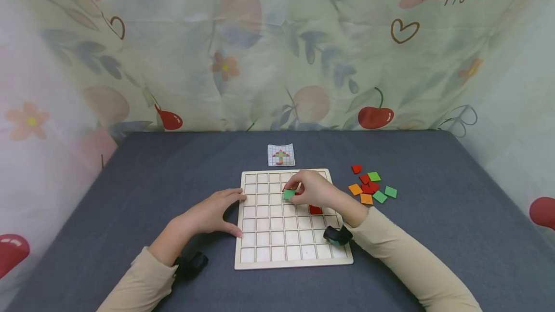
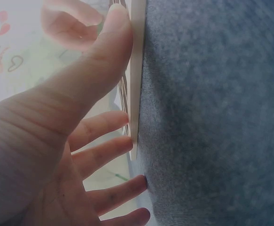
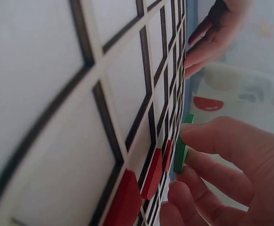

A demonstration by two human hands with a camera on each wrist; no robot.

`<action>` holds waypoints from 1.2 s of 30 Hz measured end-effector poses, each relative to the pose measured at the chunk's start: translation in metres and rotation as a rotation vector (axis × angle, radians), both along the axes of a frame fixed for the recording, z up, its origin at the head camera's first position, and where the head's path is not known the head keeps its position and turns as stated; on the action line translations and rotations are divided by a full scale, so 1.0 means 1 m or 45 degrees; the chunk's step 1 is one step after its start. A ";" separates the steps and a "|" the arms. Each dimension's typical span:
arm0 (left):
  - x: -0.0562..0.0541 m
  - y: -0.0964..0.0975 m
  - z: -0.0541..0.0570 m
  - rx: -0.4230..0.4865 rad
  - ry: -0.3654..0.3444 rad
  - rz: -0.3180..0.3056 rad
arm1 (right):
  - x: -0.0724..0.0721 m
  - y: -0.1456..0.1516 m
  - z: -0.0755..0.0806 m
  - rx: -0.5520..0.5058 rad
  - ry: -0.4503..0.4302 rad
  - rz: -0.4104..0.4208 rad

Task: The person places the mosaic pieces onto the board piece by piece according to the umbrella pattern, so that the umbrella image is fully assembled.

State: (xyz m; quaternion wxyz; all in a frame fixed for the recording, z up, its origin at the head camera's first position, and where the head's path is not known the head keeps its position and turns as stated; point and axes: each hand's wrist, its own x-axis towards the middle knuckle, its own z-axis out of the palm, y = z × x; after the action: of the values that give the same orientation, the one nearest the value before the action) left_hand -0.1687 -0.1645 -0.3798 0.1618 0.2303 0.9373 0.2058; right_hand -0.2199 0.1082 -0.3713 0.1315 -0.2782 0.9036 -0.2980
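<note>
Across the worktop (image 1: 143, 172), head view: a pale gridded board (image 1: 295, 264) lies flat at the middle, with a small picture card (image 1: 281, 150) just beyond its far edge.
Green tile, head view: the right hand (image 1: 314, 189) is over the far part of the board, its grip pinching a green tile (image 1: 288, 195) above the cells there.
Red pieces, head view: one red piece (image 1: 315, 210) lies on the board below the right hand; others show only partly around the fingers.
Loose pieces, head view: red, orange and green loose pieces (image 1: 369, 188) lie scattered right of the board, some overlapping.
Wrist camera, head view: the black wrist camera (image 1: 337, 236) sits low over the board's near right part; a drop of the wrist could knock it against the board.
Left hand, left wrist view: the left hand (image 2: 66, 136) has its grip spread, thumb and two fingertips at the board's edge; if that light brace slackens, the board could slide under a push.
Tile and dividers, right wrist view: thumb and finger hold the green tile on its edges near the dividers; whether it touches them cannot be told. Lowered askew, it could catch on a divider and sit crooked.
Neighbours, right wrist view: red pieces stand close by, so the lower fingers could nudge one out of place.
</note>
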 end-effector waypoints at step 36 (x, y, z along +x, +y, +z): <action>0.001 0.001 0.001 0.005 0.006 0.000 | 0.002 -0.006 -0.003 0.073 0.011 -0.009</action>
State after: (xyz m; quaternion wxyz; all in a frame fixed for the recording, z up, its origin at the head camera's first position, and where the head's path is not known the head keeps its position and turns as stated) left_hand -0.1678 -0.1639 -0.3791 0.1590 0.2309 0.9372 0.2073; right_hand -0.2176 0.1021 -0.3739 0.1345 -0.2723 0.9133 -0.2714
